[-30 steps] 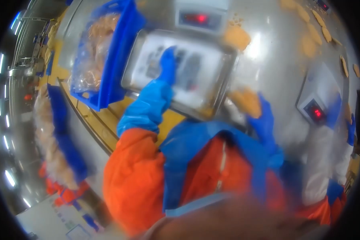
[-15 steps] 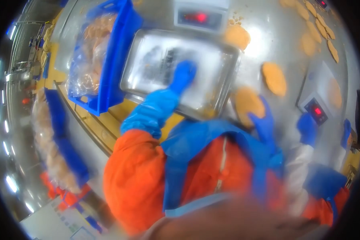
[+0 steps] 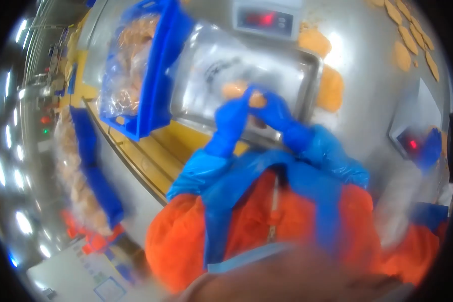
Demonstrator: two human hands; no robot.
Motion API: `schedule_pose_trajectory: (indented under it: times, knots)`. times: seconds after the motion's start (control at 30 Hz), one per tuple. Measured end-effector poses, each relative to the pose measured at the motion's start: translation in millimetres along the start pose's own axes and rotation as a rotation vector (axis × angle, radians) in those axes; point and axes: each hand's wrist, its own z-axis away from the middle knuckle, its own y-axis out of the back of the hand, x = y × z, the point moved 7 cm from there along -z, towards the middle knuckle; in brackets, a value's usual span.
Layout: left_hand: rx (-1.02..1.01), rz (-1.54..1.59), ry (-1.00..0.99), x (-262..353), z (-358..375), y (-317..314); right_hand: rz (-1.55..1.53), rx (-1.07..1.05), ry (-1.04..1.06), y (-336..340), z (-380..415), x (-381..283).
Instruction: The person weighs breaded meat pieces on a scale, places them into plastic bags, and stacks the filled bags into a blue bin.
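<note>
My left hand and my right hand, both in blue gloves, are together over the near part of a shiny metal tray. Between their fingers is a light orange piece of meat, blurred; part of it shows between the gloves. The fingers of both hands are closed on it. Dark marks show on the tray's bottom. Just right of the tray rim lie two flat orange cutlets, one further back and one nearer.
A blue crate with bagged meat stands left of the tray. Behind is a scale with a red display. More cutlets lie at the far right. A co-worker's gloved hand is beside a second scale.
My right hand has moved left from a cutlet beside the tray to meet my left hand over it. The light orange piece now shows between them. The view has shifted slightly.
</note>
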Motion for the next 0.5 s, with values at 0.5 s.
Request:
schedule_pose_trajectory:
  times: [0.5]
  knots:
    - [-1.176,0.534,-0.357,78.8,-56.2,22.1,0.132,-0.027,0.048,119.0,28.2,50.6]
